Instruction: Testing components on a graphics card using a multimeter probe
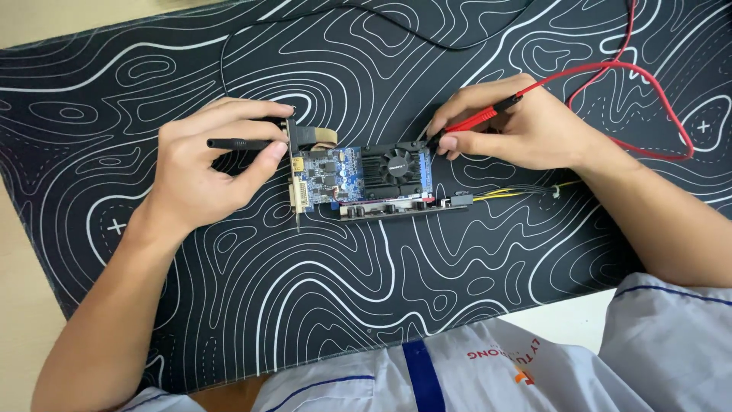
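Two hands over a black patterned mat (252, 305) on the bench, left hand (202, 164) pinching a black probe (236, 143), right hand (518, 126) gripping a red probe (476, 120) with its tip at the blue graphics card's (366, 179) upper edge, card lying between both hands, red lead (648, 84) looping beyond the right hand

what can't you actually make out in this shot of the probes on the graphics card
- Red probe tip: head view, hidden behind the right hand fingers at the graphics card top edge.
- Black probe tip: head view, covered by the left hand thumb; contact point unseen.
- Red lead far end: cut off by the top edge.
- Card's small components: too small to tell apart.
- Yellow wires: far end hidden under the right wrist.
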